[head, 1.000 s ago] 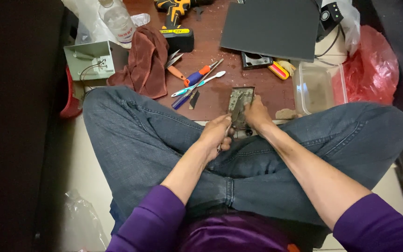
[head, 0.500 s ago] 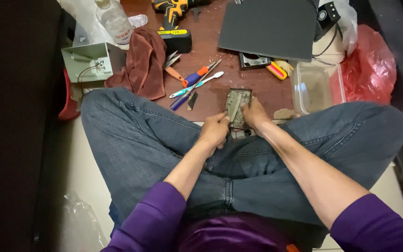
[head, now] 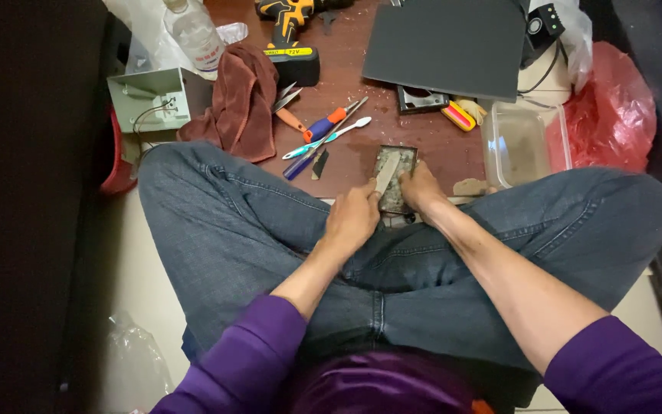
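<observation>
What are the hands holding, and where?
Left hand grips a flat scraper by its near end; right hand holds the small grimy tray by its right edge.

A single head-worn camera looks steeply down over the crossed legs (head: pixel 392 261) (close below the lens), facing forward to the dark board (head: pixel 446 46) beyond them.

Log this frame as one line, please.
left hand: grips flat scraper blade | right hand: steadies grimy rectangular tray | blade tip on tray | nearby: screwdrivers, brown cloth
</observation>
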